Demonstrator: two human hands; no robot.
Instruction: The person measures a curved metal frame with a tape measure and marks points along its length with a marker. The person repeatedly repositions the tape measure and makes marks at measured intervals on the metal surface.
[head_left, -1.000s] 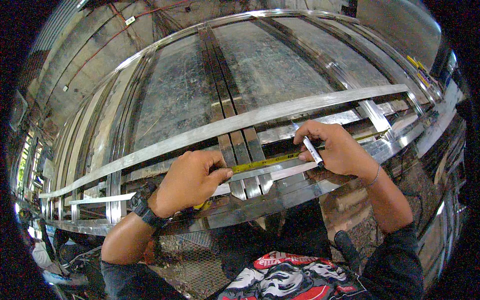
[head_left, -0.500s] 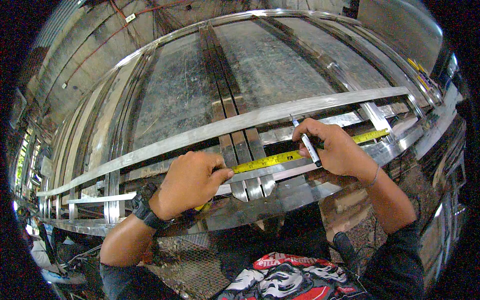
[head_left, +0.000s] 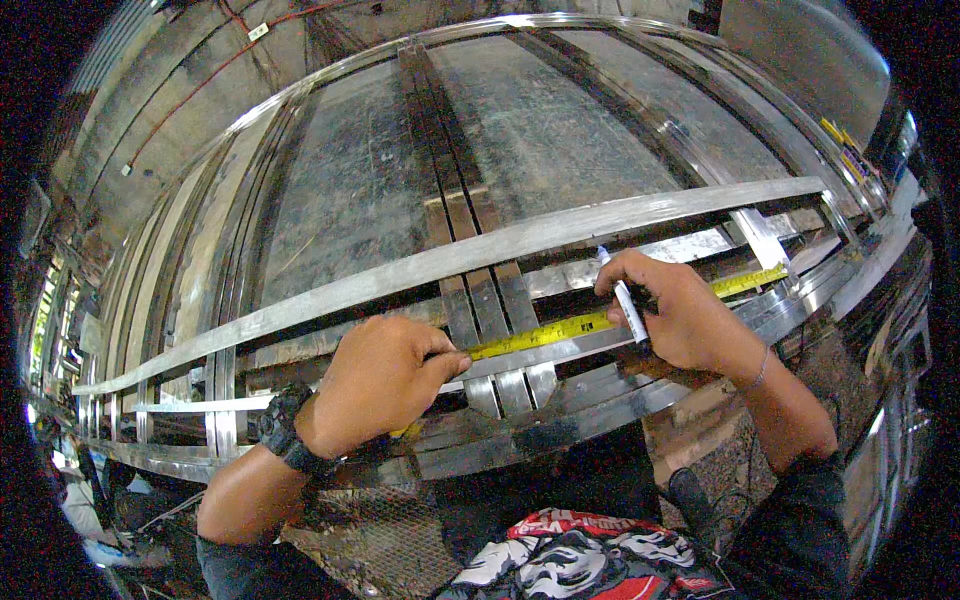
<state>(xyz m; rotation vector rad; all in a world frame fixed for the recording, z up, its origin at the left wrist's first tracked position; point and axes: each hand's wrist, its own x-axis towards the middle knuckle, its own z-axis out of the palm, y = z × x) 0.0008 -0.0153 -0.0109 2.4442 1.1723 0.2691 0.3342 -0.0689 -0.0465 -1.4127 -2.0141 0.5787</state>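
Observation:
My left hand (head_left: 388,378) is closed on a yellow tape measure (head_left: 540,338), thumb and fingers pinching the blade. The blade runs right along a silver metal bar, passes under my right hand (head_left: 685,318) and reaches a short crosspiece (head_left: 762,240). Part of the tape's yellow also shows below my left wrist; its case is mostly hidden. In my right hand a white marker (head_left: 630,312) is gripped between thumb and fingers, its bluish end up and away from me. That end lies near a long flat silver metal strip (head_left: 520,238), and I cannot tell whether they touch.
A large metal frame with dark panels (head_left: 350,165) and several crossbars fills the work area. Pens or similar slim yellow items (head_left: 845,145) stand at the far right. Wire mesh (head_left: 375,540) lies below the near edge. A concrete wall (head_left: 190,100) rises behind.
The view has shifted slightly. My right hand has moved a little to the right and down with the marker. My left hand keeps its pinch on the tape.

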